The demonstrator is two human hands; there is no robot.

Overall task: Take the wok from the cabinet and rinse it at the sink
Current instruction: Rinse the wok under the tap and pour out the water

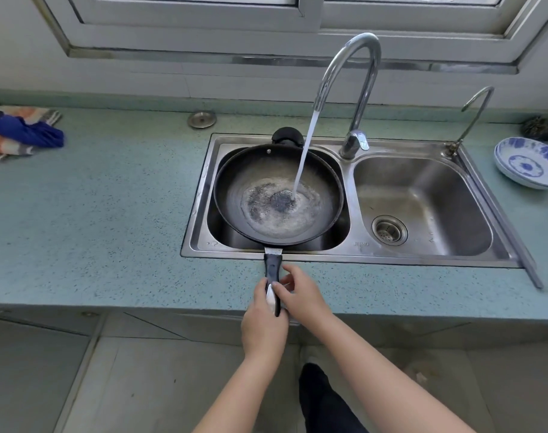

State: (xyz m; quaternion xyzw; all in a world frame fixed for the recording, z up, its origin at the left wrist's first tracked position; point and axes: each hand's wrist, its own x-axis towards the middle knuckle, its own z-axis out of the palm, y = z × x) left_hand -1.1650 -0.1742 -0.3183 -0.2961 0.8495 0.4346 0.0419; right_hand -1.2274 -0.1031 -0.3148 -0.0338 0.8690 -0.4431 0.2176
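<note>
Pretty bright shot, all soft daylight coming in from the window up top, so the light is even and nothing's blown out. Shadows are mild; the darkest patch sits under the wok in the left basin. You get shiny glare streaks along the faucet and the steel sink rim. The running water is just a white smeared streak. Wide-angle lens for sure: the tabletop edge bows and the window frame leans at the corners. It's a bit soft overall, and the cloth on the left and the dish on the right look mushy and stretched.
</note>
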